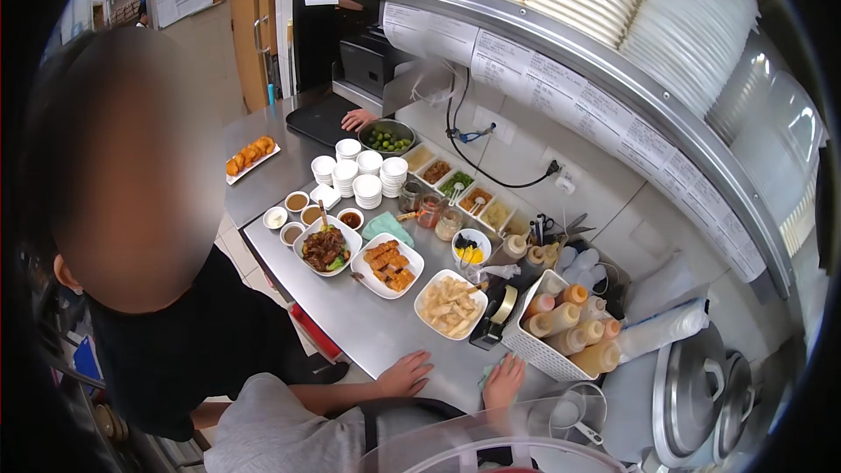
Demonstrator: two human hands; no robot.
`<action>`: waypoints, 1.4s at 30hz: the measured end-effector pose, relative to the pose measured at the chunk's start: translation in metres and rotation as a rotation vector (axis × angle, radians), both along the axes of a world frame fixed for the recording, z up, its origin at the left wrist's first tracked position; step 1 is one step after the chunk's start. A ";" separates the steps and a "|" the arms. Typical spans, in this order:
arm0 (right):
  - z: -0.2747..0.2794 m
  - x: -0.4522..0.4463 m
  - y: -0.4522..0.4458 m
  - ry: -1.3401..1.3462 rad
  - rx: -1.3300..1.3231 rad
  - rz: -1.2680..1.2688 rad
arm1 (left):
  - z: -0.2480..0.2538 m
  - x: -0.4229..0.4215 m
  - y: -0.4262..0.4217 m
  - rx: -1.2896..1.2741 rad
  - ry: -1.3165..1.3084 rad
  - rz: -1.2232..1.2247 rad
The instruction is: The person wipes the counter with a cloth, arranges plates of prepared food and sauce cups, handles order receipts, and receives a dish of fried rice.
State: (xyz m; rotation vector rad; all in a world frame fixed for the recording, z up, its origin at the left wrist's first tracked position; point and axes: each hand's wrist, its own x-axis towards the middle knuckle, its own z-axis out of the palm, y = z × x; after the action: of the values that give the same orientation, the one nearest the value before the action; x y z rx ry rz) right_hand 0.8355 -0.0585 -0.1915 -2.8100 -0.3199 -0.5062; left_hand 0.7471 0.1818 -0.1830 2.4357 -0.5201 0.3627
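Note:
My left hand (406, 377) lies flat on the steel counter (350, 320) near its front edge, fingers stretched, holding nothing. To its right, my right hand (504, 380) rests palm down with its fingers extended. A bit of pale green cloth (487, 374) shows at that hand's side; whether the palm presses on it is hidden. Ahead of both hands stands a white bowl of pale fried pieces (451, 304). Beyond it are a white dish of sliced fried cutlet (388, 266) and a bowl of dark glazed meat with greens (325, 249).
Right of my hands sits a white basket of sauce bottles (561, 363), beside a tape dispenser (497, 315). Stacked white cups (368, 188) and topping containers (455, 184) line the back. A person in black (193, 342) stands left. Another person's hand (357, 119) rests at the far end.

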 end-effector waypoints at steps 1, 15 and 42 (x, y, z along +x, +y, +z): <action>-0.001 0.000 0.000 -0.001 -0.001 -0.001 | 0.001 -0.001 -0.001 0.022 -0.005 0.012; 0.000 -0.014 -0.003 -0.021 0.023 -0.011 | -0.008 -0.003 -0.007 0.014 -0.076 0.039; 0.011 -0.078 -0.049 -0.009 0.035 -0.135 | -0.001 -0.003 -0.007 0.004 -0.029 0.024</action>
State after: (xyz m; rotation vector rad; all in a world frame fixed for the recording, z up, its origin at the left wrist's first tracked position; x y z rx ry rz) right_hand 0.7573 -0.1076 -0.1809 -2.8091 -0.1219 -0.5480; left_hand 0.7442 0.1745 -0.1845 2.4458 -0.5051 0.4080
